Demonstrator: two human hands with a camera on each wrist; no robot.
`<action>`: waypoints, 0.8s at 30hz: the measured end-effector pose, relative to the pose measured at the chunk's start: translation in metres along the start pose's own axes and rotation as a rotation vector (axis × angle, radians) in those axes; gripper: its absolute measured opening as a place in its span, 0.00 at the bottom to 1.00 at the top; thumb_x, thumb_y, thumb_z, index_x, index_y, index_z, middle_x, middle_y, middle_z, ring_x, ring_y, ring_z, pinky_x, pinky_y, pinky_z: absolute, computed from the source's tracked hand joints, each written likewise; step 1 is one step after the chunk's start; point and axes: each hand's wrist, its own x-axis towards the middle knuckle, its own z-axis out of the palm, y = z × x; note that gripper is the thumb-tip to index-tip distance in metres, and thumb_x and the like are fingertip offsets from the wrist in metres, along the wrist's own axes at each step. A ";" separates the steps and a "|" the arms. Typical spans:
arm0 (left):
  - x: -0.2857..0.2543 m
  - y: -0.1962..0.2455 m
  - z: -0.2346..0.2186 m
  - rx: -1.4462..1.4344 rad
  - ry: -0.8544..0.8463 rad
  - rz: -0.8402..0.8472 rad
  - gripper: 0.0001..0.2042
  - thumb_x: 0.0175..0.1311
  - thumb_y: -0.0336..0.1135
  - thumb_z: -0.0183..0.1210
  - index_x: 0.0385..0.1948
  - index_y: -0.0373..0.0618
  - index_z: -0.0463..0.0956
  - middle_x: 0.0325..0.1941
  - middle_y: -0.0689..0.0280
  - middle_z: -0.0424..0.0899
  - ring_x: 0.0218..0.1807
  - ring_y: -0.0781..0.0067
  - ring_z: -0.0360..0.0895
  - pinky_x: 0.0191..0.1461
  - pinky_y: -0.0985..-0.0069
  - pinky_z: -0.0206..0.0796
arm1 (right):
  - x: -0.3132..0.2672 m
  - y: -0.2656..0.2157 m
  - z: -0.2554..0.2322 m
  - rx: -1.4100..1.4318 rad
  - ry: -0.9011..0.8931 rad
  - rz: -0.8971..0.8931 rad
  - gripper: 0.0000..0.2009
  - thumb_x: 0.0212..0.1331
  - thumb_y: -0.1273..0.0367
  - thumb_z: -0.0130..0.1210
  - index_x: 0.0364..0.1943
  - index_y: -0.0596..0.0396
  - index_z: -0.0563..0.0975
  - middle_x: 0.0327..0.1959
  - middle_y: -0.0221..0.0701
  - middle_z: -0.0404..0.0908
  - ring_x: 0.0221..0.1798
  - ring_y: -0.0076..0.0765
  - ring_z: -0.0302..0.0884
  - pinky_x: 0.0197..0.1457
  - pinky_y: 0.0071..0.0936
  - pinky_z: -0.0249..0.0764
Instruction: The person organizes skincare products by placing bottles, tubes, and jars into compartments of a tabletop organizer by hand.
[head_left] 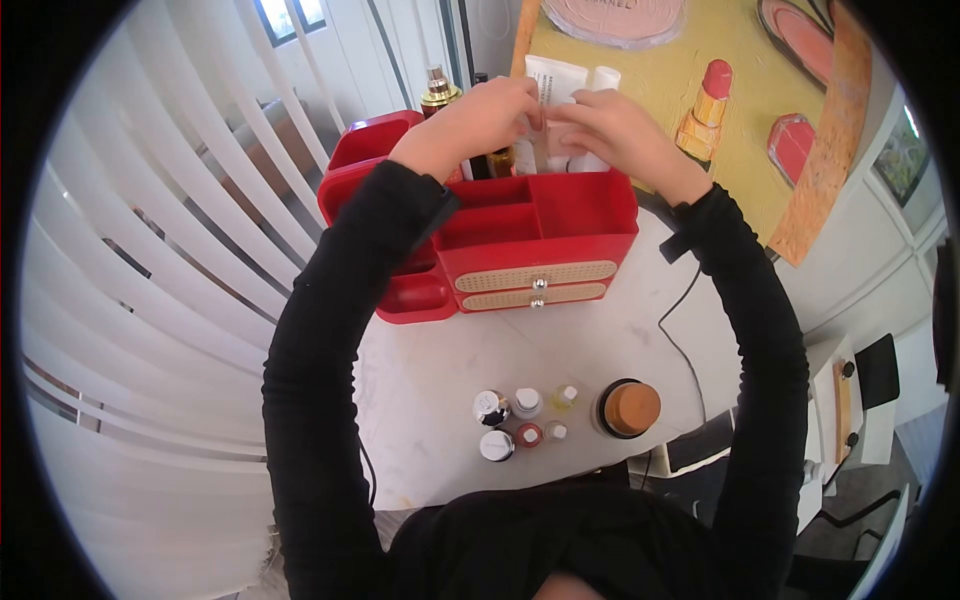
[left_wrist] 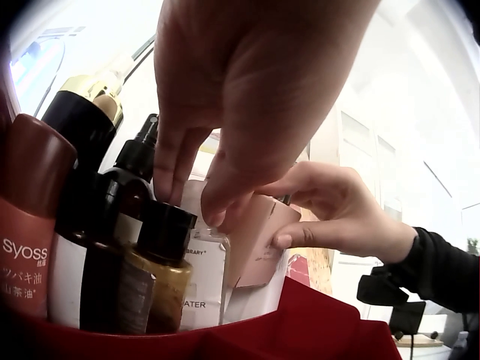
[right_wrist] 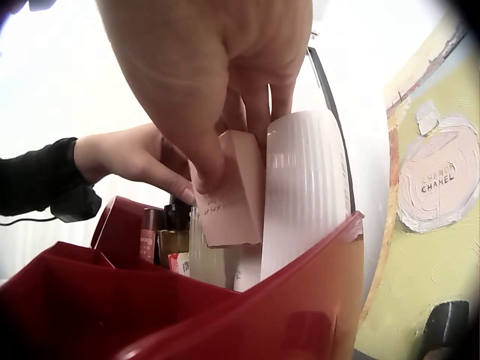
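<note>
Both hands reach into the back compartment of a red desk organizer (head_left: 540, 235). My right hand (right_wrist: 232, 161) pinches a pale pink tube (right_wrist: 234, 199) standing among the bottles, beside a white ribbed tube (right_wrist: 304, 187). My left hand (left_wrist: 187, 202) comes down from above, and its thumb and fingertips meet on the same pink tube (left_wrist: 259, 244). The head view shows the left hand (head_left: 530, 120) and right hand (head_left: 562, 125) meeting over white tubes (head_left: 560, 85). To the left stand an amber bottle with a black cap (left_wrist: 157, 270) and a black pump bottle (left_wrist: 124, 195).
A red syoss bottle (left_wrist: 26, 225) and a gold-capped bottle (head_left: 438, 95) stand in the organizer's left part. Several small bottles (head_left: 520, 420) and a brown-lidded jar (head_left: 630, 408) sit near the table's front edge. A makeup painting (head_left: 700, 90) leans behind; blinds (head_left: 150, 250) hang left.
</note>
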 end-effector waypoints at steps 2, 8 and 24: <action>0.001 0.000 -0.003 0.010 -0.009 0.004 0.07 0.55 0.20 0.61 0.33 0.39 0.84 0.41 0.59 0.78 0.48 0.54 0.78 0.56 0.62 0.70 | 0.002 -0.001 0.000 -0.008 -0.011 0.005 0.17 0.57 0.70 0.61 0.52 0.51 0.79 0.36 0.38 0.76 0.42 0.50 0.75 0.47 0.40 0.71; -0.002 0.000 0.003 0.027 0.044 0.002 0.09 0.57 0.30 0.64 0.39 0.40 0.80 0.41 0.58 0.77 0.47 0.52 0.78 0.54 0.62 0.71 | -0.004 0.004 0.004 0.036 0.060 -0.016 0.15 0.56 0.70 0.62 0.48 0.53 0.79 0.36 0.38 0.78 0.42 0.49 0.78 0.45 0.39 0.74; 0.003 0.046 0.036 0.525 0.097 -0.362 0.27 0.50 0.58 0.71 0.36 0.42 0.77 0.21 0.60 0.82 0.30 0.58 0.83 0.40 0.60 0.67 | 0.002 0.006 -0.004 0.089 0.189 0.025 0.17 0.56 0.73 0.61 0.51 0.55 0.78 0.37 0.38 0.77 0.42 0.48 0.77 0.45 0.36 0.74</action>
